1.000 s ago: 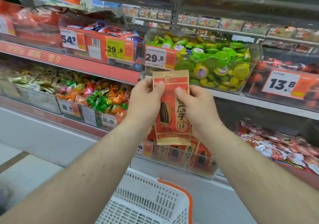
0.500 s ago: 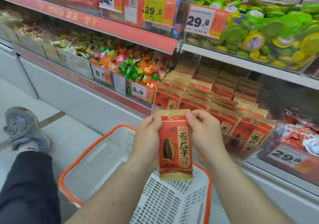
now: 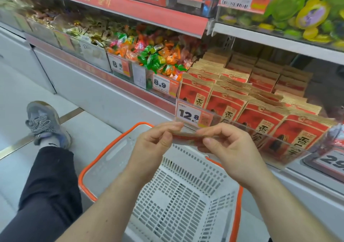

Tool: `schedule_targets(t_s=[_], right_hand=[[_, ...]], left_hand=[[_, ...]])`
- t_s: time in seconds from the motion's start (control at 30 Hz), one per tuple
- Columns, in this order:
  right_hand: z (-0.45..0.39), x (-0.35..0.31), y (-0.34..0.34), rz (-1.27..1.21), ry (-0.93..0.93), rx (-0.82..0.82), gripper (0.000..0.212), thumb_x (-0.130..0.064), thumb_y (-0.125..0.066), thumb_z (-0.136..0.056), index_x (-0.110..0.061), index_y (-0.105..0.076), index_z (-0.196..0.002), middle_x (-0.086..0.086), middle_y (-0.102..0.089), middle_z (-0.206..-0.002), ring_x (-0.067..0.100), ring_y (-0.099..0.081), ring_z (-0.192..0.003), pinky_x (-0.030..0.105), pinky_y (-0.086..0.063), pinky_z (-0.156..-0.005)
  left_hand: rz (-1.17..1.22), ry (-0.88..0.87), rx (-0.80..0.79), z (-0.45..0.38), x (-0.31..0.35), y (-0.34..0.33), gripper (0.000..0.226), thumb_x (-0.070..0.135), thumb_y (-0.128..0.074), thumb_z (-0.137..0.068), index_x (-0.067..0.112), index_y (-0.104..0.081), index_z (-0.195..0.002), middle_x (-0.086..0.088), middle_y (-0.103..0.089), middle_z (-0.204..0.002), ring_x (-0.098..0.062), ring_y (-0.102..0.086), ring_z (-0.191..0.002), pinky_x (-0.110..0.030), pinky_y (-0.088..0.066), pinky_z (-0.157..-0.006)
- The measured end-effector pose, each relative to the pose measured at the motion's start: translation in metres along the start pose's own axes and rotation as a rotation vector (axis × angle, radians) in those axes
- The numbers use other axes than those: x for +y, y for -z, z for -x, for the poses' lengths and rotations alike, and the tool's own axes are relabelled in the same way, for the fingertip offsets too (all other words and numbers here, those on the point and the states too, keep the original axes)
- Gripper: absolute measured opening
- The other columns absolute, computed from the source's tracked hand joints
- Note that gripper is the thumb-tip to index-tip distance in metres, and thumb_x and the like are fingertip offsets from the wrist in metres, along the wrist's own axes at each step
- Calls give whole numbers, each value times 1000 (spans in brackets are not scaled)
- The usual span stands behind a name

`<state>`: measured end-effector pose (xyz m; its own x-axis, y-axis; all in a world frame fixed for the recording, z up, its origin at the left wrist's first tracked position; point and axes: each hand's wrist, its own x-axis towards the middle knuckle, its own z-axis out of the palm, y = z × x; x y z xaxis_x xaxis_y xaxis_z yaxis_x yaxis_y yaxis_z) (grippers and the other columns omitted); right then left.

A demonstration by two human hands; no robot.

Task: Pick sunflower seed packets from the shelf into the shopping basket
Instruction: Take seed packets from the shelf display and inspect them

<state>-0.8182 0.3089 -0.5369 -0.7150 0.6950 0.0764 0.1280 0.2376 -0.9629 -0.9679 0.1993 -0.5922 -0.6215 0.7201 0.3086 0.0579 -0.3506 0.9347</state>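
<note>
Supermarket shelving is running across the background, with a pale tiled floor (image 3: 22, 92) below. At the far left a grey sneaker (image 3: 45, 124) is resting on the floor, and bins of wrapped candy (image 3: 154, 55) are sitting along the shelf's left stretch. Lower down, the white shopping basket (image 3: 178, 200) with its orange rim is waiting open, nothing visible inside. Above its far rim the left hand (image 3: 152, 145) is pinching the left edge of a sunflower seed packet (image 3: 186, 138), held flat and seen edge-on, while the right hand (image 3: 229, 150) is pinching its right edge. Rows of matching packets (image 3: 251, 96) are standing at the shelf's right end. The packet looks light, thin and crinkly, probably slick, so gripping its stiffer sealed edges seems wisest.
</note>
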Motion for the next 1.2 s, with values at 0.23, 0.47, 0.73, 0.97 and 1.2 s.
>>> schedule_targets(t_s=[0.23,0.47,0.73,0.97,1.2], right_hand=[[-1,5,1,-40,65,25,14,5,-64,-88,-7,-71,-88,-1,-75,-95,19,-72,-82,26,-59,-75],[-5,9,-5,-46,44,88,14,-2,-60,-94,-10,-63,-84,11,-70,-64,22,-70,-61,28,-58,-59],[-5,19,-5,142,-172,-111,8,-25,-65,-93,-19,-69,-96,10,-70,-84,5,-55,-52,24,-45,-52],[-4,22,-9,71,-225,-73,29,-24,-59,-97,5,-64,-94,4,-65,-58,13,-54,-45,27,-41,-43],[-2,15,3,-8,-322,-325,53,-30,-84,-73,-7,-61,-115,17,-74,-84,28,-62,-70,30,-48,-57]], left_hand=[[8,-11,-51,-1,-5,2,23,15,-51,-95,18,-74,-100,14,-74,-111,-6,-65,-112,-15,-47,-93],[3,178,-107,5,-6,0,20,23,-60,-94,16,-67,-112,11,-75,-98,-7,-71,-95,-19,-54,-77],[127,413,30,6,-4,-10,23,18,-49,-102,11,-69,-113,-6,-77,-100,-23,-73,-89,-40,-61,-74],[331,509,-8,9,-3,-10,46,21,-62,-84,0,-58,-126,-23,-71,-112,-35,-71,-92,-48,-61,-79],[398,609,80,4,6,-9,33,18,-54,-98,-1,-58,-124,-28,-68,-118,-40,-69,-100,-51,-60,-84]])
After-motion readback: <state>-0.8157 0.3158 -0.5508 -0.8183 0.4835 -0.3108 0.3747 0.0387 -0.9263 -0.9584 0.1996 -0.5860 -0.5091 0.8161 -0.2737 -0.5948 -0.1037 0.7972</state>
